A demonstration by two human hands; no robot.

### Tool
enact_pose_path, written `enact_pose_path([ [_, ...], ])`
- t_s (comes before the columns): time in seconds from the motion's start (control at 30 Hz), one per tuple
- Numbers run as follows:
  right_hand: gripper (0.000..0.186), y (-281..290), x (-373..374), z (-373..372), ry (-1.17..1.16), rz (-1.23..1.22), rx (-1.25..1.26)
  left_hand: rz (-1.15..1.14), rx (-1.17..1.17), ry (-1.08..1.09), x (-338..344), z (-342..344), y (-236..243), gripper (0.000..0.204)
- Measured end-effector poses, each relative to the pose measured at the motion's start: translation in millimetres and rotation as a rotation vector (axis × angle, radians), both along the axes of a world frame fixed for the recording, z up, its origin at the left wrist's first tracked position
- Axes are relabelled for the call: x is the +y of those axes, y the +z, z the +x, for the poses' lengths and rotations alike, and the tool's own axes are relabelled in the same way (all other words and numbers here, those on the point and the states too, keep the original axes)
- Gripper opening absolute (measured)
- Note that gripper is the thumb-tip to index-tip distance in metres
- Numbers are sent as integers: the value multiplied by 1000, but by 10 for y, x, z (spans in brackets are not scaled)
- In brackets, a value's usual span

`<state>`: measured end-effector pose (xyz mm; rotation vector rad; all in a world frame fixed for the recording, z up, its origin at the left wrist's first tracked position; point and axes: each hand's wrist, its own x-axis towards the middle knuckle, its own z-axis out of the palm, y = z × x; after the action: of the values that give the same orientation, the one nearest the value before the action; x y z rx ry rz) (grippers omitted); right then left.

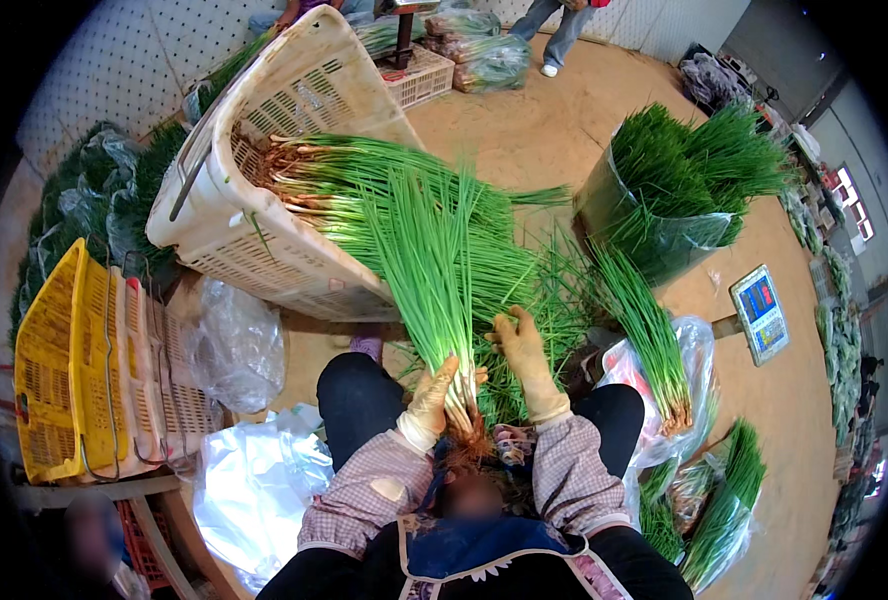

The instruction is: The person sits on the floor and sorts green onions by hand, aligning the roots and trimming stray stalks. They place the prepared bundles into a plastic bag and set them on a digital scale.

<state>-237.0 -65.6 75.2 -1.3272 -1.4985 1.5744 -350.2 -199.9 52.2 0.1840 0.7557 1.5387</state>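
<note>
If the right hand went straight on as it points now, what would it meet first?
Probably the green leaves spilling from the white crate, ahead of the right hand; depth is unclear, so the held bunch might come first.

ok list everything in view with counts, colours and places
held bunch: 1, green, centre
large crate: 1, whitish, upper left
onion pile: 1, green, spilling from large crate
small crate: 1, whitish, top
yellow crate: 1, yellow, left
paler crates: count unclear, pinkish-white, beside yellow crate
greens bag: 1, clear, upper right
crumpled bag: 1, clear, left
plastic sheeting: 1, silvery, lower left
digital display: 1, pale blue, right
loose bunch: 1, green, right
bagged bunches: several, green, top, lower right
other people: at least 2, bluish trousers, top
own sleeves: 2, checked, bottom centre
own knees: 2, dark, lower centre
left fingers: 1 set, yellowish, around held bunch
right fingers: 1 set, yellowish, beside it
</note>
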Motion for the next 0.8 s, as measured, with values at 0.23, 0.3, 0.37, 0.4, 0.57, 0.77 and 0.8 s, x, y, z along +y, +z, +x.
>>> enact_pose_path([
  [0.23,89,208,-401,-230,312,188,-297,-2,-89,95,6,48,-141,44],
  [0.3,91,246,-364,-244,320,140,-246,16,-103,121,-15,66,-178,45],
  [0.37,89,107,-327,-233,262,573,-444,36,-105,115,-8,91,-181,44],
  [0.4,89,40,-311,-224,227,790,-541,45,-98,101,0,93,-198,44],
  [0.57,29,475,-358,-437,362,922,-322,94,150,113,9,84,-308,45],
  [0.77,19,406,-321,-532,431,806,-479,144,381,34,-5,54,-274,49],
  [0.8,19,423,-312,-553,446,754,-517,134,429,33,-5,51,-314,48],
])
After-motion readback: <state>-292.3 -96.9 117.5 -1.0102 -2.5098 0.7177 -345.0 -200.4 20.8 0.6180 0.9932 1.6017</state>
